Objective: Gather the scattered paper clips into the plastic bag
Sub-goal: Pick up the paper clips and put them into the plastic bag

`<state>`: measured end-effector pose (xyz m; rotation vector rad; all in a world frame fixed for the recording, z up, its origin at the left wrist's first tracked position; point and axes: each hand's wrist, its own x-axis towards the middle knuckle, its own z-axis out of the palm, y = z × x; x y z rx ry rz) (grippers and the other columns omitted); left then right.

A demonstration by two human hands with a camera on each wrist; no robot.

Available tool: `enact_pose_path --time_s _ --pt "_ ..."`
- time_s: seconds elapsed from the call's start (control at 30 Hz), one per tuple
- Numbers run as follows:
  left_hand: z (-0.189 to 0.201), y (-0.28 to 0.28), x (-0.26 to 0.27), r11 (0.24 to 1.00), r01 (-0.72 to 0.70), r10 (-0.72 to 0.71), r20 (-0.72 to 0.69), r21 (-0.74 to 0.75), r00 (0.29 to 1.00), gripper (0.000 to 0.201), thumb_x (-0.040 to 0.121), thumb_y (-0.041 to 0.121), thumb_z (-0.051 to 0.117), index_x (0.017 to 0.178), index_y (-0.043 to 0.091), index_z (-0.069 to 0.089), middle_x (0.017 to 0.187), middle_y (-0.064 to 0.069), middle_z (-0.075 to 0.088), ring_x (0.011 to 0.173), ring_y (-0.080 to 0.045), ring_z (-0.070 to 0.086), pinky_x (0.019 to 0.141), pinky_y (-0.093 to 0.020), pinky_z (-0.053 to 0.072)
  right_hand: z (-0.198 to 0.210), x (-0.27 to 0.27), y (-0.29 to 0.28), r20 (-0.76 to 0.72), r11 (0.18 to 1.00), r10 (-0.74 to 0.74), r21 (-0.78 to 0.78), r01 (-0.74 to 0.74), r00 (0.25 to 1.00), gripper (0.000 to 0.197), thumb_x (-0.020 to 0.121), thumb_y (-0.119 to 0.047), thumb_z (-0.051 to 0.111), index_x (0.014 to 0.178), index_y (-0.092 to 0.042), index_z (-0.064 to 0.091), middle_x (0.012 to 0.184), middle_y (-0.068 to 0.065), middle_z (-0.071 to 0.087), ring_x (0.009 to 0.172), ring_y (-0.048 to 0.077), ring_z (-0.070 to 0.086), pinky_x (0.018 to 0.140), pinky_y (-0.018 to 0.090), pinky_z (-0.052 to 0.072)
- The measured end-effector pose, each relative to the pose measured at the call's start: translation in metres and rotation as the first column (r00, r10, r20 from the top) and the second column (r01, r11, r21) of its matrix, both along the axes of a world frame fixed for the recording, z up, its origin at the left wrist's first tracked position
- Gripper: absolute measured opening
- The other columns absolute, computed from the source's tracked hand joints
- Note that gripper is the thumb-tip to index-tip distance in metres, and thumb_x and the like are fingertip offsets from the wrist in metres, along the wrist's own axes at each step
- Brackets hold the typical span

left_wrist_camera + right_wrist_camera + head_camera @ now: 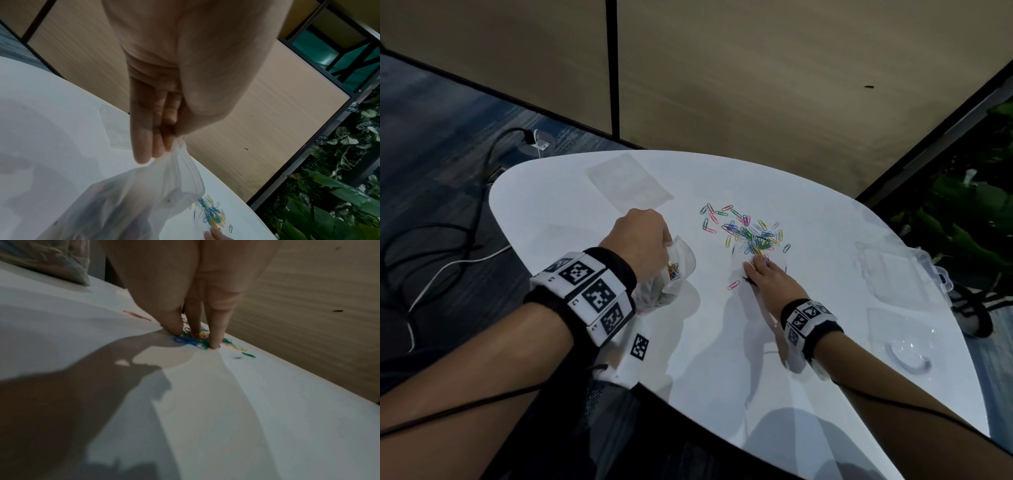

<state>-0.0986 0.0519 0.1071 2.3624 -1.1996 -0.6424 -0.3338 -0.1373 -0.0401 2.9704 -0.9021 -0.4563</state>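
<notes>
One bag, dozens of clips.
My left hand (639,240) pinches the clear plastic bag (677,265); my right hand's (772,278) fingertips (212,344) press the colourful wire paper clips (750,233) mid-table.

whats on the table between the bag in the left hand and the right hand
In the head view, one pink paper clip lies on the white table between the plastic bag and the right hand. The rest of that stretch is bare.

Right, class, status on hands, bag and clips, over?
Left hand holds bag open. Right hand fingertips on clip pile. Stray pink clip apart. Nothing blocking.
</notes>
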Motion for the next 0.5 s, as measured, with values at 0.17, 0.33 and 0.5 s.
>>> enact_pose_path --time_s 0.17,0.33,0.5 --pt "-0.001 -0.001 -0.003 1.0 0.006 -0.006 0.002 0.004 1.0 0.027 0.091 0.007 0.054 0.105 0.017 0.074 0.115 -0.004 0.068 0.101 -0.023 0.062 0.078 -0.024 0.045 0.006 0.012 0.006 0.08 0.994 -0.091 -0.047 0.095 0.993 0.024 0.089 0.004 0.048 0.107 -0.002 0.063 0.11 0.014 0.062 0.1 0.031 0.059 0.08 0.034 0.048" --pt "-0.001 -0.001 -0.003 1.0 0.013 -0.014 0.007 0.021 1.0 0.028 0.091 0.007 0.053 0.106 0.017 0.074 0.114 -0.005 0.068 0.099 -0.023 0.063 0.077 -0.024 0.045 0.024 0.019 -0.01 0.254 0.881 -0.473 0.144 0.451 0.843 0.021 0.089 -0.005 0.056 0.093 -0.01 0.077 0.091 0.01 0.073 0.086 0.026 0.068 0.077 0.022 0.052" --pt "0.004 -0.008 -0.01 0.999 0.033 -0.033 -0.002 0.037 0.999 0.027 0.091 0.007 0.054 0.108 0.013 0.073 0.117 -0.007 0.067 0.102 -0.026 0.064 0.084 -0.028 0.052 0.054 0.031 0.002 0.451 0.565 -0.825 0.652 0.506 0.34 0.013 0.081 -0.015 0.076 0.094 -0.013 0.078 0.091 0.0 0.075 0.077 0.009 0.069 0.079 0.008 0.05"
